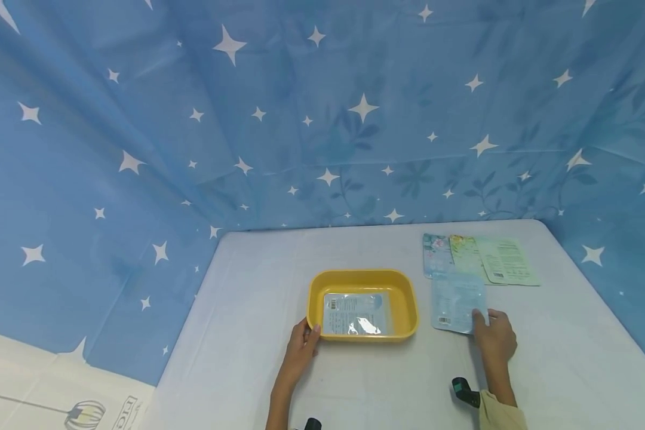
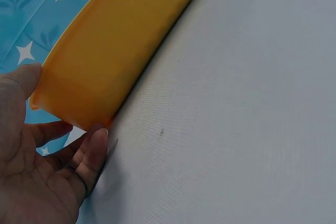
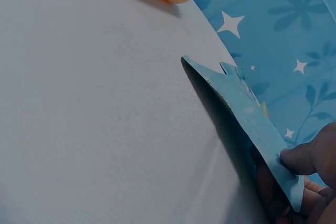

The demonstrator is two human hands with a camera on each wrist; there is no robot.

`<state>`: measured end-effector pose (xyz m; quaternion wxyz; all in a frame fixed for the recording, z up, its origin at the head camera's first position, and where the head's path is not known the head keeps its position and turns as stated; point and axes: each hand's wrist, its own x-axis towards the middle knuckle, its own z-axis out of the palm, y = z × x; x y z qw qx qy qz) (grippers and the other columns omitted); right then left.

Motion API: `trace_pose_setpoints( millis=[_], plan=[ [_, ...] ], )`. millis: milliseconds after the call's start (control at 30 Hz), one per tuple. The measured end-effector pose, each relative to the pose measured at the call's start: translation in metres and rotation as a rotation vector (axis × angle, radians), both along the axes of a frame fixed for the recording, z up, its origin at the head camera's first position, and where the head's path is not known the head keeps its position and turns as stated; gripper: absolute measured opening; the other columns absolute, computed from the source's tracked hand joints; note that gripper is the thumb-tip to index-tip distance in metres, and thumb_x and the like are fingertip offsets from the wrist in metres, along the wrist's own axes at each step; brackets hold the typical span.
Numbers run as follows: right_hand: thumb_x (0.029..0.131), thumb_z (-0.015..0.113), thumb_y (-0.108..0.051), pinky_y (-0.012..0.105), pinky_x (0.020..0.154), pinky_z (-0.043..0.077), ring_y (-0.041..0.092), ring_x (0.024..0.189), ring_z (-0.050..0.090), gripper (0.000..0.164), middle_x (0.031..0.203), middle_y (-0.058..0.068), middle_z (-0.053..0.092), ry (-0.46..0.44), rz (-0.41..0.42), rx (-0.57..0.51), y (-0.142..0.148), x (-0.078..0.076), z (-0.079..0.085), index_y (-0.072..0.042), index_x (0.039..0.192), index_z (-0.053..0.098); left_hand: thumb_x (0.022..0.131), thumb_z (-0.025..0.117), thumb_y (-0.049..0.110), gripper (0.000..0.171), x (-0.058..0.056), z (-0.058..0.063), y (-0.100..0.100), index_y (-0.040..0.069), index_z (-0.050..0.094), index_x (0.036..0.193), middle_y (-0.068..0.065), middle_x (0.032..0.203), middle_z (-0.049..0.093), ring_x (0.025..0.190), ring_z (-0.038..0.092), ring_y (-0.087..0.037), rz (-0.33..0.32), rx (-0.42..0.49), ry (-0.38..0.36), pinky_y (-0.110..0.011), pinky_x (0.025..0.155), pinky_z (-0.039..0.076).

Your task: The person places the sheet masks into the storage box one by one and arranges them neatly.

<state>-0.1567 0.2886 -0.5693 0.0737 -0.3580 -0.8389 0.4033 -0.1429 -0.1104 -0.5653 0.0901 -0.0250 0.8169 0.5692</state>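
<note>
My left hand (image 1: pixel 300 351) grips the near left corner of a yellow plastic tray (image 1: pixel 362 338), thumb at the rim and fingers against the side wall in the left wrist view. Inside the tray lies a silvery-blue flat packet (image 1: pixel 349 313) with printed text. To the right of the tray, my right hand (image 1: pixel 495 340) pinches the near right corner of a light blue sachet (image 1: pixel 458 301), thumb on top and fingers beneath. In the right wrist view the sachet (image 3: pixel 252 119) is tilted, its near edge lifted off the table.
Behind the sachet lie a blue floral packet (image 1: pixel 437 254), a yellow-green packet (image 1: pixel 466 254) and a pale green packet (image 1: pixel 507 263), overlapping on the white table (image 1: pixel 236 334). A blue star-patterned curtain (image 1: pixel 301 119) stands along the table's far side.
</note>
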Motion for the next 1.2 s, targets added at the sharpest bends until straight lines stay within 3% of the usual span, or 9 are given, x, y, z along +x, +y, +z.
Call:
trace_pose_setpoints(
  millis=[267, 567, 700, 900, 1000, 1100, 1200],
  plan=[
    [0.103, 0.042, -0.03, 0.061, 0.102, 0.034, 0.053, 0.122, 0.046, 0.053, 0.132, 0.037, 0.049, 0.045, -0.022, -0.029, 0.001, 0.002, 0.002, 0.01, 0.138, 0.042, 0.101, 0.045, 0.05, 0.074, 0.001, -0.002, -0.001, -0.004, 0.029, 0.148, -0.016, 0.127, 0.048, 0.093, 0.052, -0.015, -0.014, 0.002, 0.024, -0.023, 0.071, 0.053],
    [0.093, 0.063, -0.031, 0.062, 0.11, 0.029, 0.053, 0.132, 0.035, 0.075, 0.143, 0.036, 0.039, -0.037, 0.018, -0.152, 0.0, 0.002, 0.013, 0.008, 0.147, 0.029, 0.102, 0.045, 0.048, 0.071, 0.0, 0.002, 0.0, -0.003, 0.029, 0.149, -0.015, 0.127, 0.048, 0.095, 0.052, -0.016, -0.006, -0.003, 0.011, -0.022, 0.072, 0.053],
    [0.092, 0.063, -0.028, 0.061, 0.111, 0.03, 0.051, 0.131, 0.036, 0.071, 0.141, 0.035, 0.042, -0.004, 0.0, -0.19, -0.002, 0.003, 0.015, 0.011, 0.144, 0.033, 0.101, 0.046, 0.048, 0.072, 0.0, 0.002, 0.0, -0.005, 0.029, 0.148, -0.015, 0.122, 0.049, 0.092, 0.053, -0.017, -0.004, 0.002, 0.01, -0.022, 0.071, 0.052],
    [0.096, 0.059, -0.031, 0.054, 0.102, 0.039, 0.044, 0.123, 0.046, 0.063, 0.135, 0.031, 0.049, 0.103, -0.058, -0.232, -0.002, 0.008, 0.016, 0.012, 0.138, 0.042, 0.101, 0.045, 0.05, 0.073, -0.001, 0.0, 0.0, -0.004, 0.029, 0.149, -0.019, 0.134, 0.045, 0.1, 0.053, -0.018, -0.008, 0.003, 0.006, -0.022, 0.072, 0.053],
    [0.097, 0.058, -0.033, 0.039, 0.087, 0.045, 0.037, 0.112, 0.053, 0.057, 0.13, 0.029, 0.055, 0.15, -0.07, -0.199, -0.003, 0.01, 0.016, 0.011, 0.133, 0.048, 0.101, 0.045, 0.048, 0.072, -0.001, -0.001, 0.0, -0.003, 0.029, 0.149, -0.019, 0.135, 0.045, 0.101, 0.052, -0.018, -0.011, 0.011, 0.006, -0.022, 0.073, 0.053],
    [0.098, 0.056, -0.035, 0.027, 0.077, 0.041, 0.021, 0.096, 0.056, 0.053, 0.126, 0.026, 0.059, 0.183, -0.082, -0.177, -0.004, 0.01, 0.016, 0.009, 0.128, 0.054, 0.102, 0.045, 0.048, 0.071, -0.001, -0.001, 0.0, -0.003, 0.029, 0.149, -0.018, 0.134, 0.045, 0.101, 0.052, -0.018, -0.008, 0.015, 0.003, -0.022, 0.073, 0.053],
    [0.098, 0.055, -0.04, 0.029, 0.085, 0.045, 0.007, 0.089, 0.051, 0.055, 0.129, 0.022, 0.059, 0.205, -0.104, -0.218, -0.005, 0.01, 0.016, 0.005, 0.129, 0.056, 0.101, 0.046, 0.048, 0.072, 0.0, 0.0, -0.001, -0.003, 0.028, 0.149, -0.017, 0.133, 0.046, 0.099, 0.053, -0.018, -0.003, 0.02, 0.003, -0.023, 0.073, 0.054]
  ],
)
